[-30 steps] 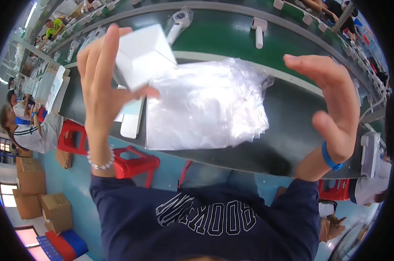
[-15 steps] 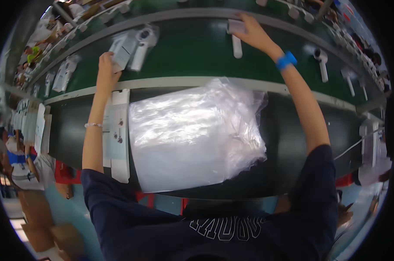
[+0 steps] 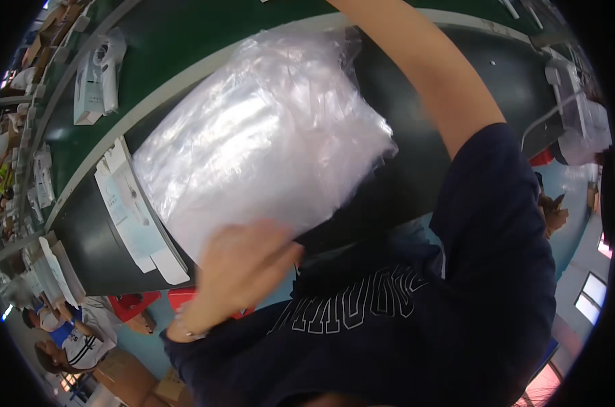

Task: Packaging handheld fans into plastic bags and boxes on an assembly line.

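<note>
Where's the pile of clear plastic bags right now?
In the head view, the pile of plastic bags lies on the dark table, left of centre, just right of the flat white cartons, with the blurred left hand at its near edge.

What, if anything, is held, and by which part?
I can't tell: the left hand is blurred near the plastic bags; the right hand is out of view.

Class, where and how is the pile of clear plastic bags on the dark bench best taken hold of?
Probably pinch the plastic bags by their crumpled right end, coming from the right over the dark bench: loose folds stick out there, while their left side lies flatter, close to white cartons.
</note>
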A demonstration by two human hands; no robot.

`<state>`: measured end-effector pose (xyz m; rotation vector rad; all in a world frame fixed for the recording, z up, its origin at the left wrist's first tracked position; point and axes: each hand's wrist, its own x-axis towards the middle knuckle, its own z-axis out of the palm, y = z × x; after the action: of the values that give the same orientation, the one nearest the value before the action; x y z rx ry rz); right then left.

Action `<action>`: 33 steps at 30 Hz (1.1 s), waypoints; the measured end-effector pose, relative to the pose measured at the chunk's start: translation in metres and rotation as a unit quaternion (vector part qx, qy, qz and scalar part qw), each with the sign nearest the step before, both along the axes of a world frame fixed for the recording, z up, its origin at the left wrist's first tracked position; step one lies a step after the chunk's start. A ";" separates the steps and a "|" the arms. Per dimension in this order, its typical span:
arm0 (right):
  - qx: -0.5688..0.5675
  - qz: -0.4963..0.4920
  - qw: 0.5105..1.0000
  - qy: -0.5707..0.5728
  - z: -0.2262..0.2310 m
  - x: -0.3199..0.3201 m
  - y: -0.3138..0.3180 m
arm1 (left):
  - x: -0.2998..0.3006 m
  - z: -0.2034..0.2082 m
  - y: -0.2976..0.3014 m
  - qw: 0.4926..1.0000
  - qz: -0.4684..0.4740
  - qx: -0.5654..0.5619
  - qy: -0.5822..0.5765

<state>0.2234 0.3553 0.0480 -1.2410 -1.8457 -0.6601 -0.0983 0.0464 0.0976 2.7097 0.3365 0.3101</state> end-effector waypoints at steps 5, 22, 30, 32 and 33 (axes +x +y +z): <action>-0.017 0.146 0.983 0.113 0.039 -0.030 -0.077 | 0.064 -0.049 -0.065 0.990 -0.023 -0.006 -0.139; -0.152 0.154 0.858 0.465 0.071 0.015 -0.271 | 0.112 -0.049 -0.077 0.963 0.217 0.158 -0.023; -0.184 0.185 0.793 0.551 0.034 0.048 -0.353 | 0.119 -0.061 -0.085 0.936 0.309 0.156 -0.062; -0.175 0.176 0.754 0.608 0.010 0.059 -0.355 | 0.121 -0.065 -0.082 0.926 0.329 0.155 -0.099; -0.168 0.168 0.712 0.661 -0.004 0.063 -0.353 | 0.122 -0.066 -0.081 0.926 0.330 0.156 -0.097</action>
<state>0.2861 0.0028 0.0438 -1.0273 -0.8399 0.7234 0.0232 -0.0343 0.0316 2.7425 1.2339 0.8747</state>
